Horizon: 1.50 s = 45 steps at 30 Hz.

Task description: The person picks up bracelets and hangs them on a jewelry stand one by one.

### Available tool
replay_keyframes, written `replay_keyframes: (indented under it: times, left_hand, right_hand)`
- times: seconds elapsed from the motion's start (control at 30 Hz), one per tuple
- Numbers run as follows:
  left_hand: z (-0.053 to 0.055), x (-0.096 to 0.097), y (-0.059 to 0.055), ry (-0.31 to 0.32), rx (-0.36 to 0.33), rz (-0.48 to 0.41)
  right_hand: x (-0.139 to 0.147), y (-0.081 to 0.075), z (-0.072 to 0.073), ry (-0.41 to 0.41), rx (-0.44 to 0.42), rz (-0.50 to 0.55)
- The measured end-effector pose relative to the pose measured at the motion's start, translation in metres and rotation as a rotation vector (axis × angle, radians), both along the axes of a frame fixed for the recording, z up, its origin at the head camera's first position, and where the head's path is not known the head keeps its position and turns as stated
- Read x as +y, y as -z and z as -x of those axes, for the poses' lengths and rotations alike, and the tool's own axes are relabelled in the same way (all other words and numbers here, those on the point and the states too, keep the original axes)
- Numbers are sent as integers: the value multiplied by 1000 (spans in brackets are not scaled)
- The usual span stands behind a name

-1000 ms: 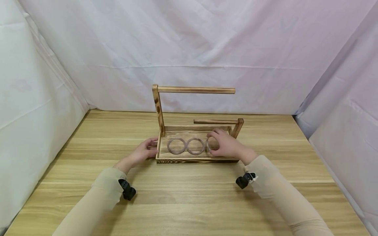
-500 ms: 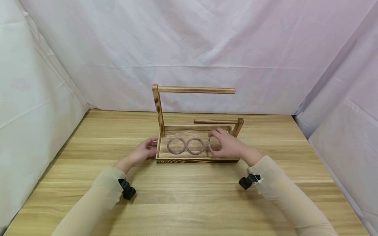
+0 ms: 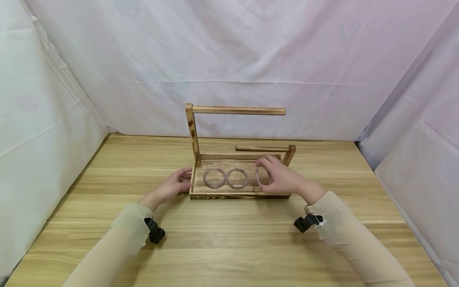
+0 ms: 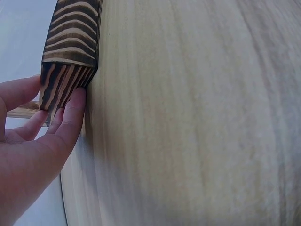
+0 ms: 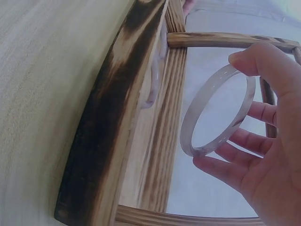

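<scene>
My right hand (image 3: 281,175) pinches a translucent pale bangle (image 5: 197,113) between thumb and fingertips, holding it tilted above the right part of the wooden tray (image 3: 240,195). Two more purplish-grey bangles lie side by side in the tray: a left bangle (image 3: 204,178) and a middle bangle (image 3: 246,178). My left hand (image 3: 168,187) touches the tray's left end with its fingertips, seen close in the left wrist view against the dark-striped end wall (image 4: 61,84).
A tall wooden post with a long horizontal bar (image 3: 238,110) rises from the tray's left end. A shorter post carries a low bar (image 3: 261,148) at the right. White cloth (image 3: 229,48) hangs behind and beside the wooden table (image 3: 222,247).
My right hand has moved a little to the right with its bangle, apart from the middle one now. The left hand and the tray have stayed in place.
</scene>
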<state>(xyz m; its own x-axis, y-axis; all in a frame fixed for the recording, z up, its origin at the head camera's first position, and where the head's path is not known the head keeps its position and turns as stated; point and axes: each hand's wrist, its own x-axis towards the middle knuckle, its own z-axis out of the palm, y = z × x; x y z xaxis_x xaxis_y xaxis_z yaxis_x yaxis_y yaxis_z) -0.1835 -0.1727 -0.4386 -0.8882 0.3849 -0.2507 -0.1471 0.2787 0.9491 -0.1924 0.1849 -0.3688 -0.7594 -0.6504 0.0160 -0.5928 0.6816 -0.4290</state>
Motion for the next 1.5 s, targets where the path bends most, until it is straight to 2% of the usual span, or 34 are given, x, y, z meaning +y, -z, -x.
replay_keyframes:
  times: [0.4,0.83,1.17,1.4,1.5]
  left_hand:
    - [1,0,2,-1,8,-8]
    - [0,0,1,-2,6,-3]
    - [1,0,3,-5,5,-11]
    - [1,-1,2,-2,2,-9]
    - [1,-1,3,-2,-1,-9]
  right_hand:
    - [3,-12,-4,4,-47,79]
    - [7,-23,-6,-14,-142,193]
    - [8,-31,-5,-48,-92,278]
    - [11,-38,-2,-46,-120,390]
    - [12,-42,0,-44,-100,420]
